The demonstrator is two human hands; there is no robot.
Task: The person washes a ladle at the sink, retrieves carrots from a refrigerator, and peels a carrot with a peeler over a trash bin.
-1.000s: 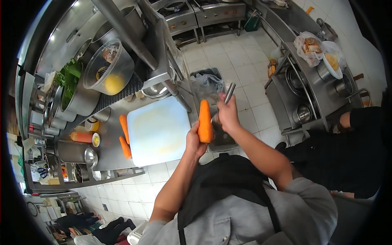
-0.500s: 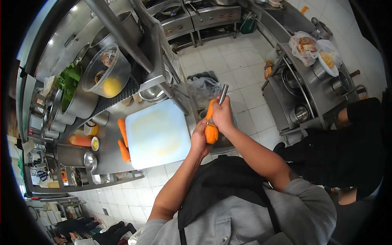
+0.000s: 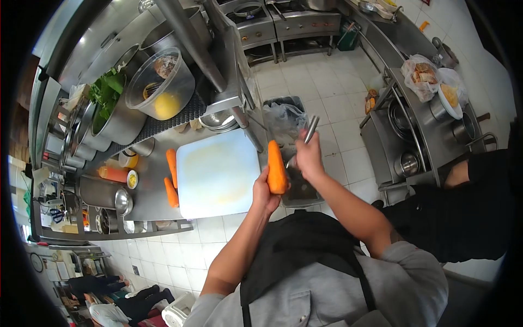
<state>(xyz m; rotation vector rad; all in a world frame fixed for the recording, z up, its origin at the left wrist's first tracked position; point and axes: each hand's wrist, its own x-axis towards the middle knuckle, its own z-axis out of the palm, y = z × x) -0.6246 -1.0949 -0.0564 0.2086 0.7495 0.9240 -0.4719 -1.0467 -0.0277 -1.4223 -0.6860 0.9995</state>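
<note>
A large orange carrot (image 3: 277, 170) stands nearly upright in my left hand (image 3: 262, 193), the fingers wrapped round its lower part. To its right, my right hand (image 3: 309, 156) is closed on a metal-handled peeler (image 3: 312, 129). The handle sticks up past my fist, and the peeler's blurred head is beside the carrot, apparently just off it. Beneath both hands is a grey bin (image 3: 303, 203) with a clear plastic bag (image 3: 284, 115) in it. Two more carrots (image 3: 171, 192) lie left of the white cutting board (image 3: 218, 177) on the steel counter.
A shelf above the counter bears a clear plastic tub (image 3: 162, 90) with a yellow fruit, and a pot of leafy greens (image 3: 107, 90). Stoves (image 3: 308, 24) stand at the back. At right, a person in black (image 3: 452, 212) is close to a steel table (image 3: 430, 139).
My right hand has pulled the peeler away from the carrot to the right. The carrot now points up, more of its length showing. The whole view has shifted slightly.
</note>
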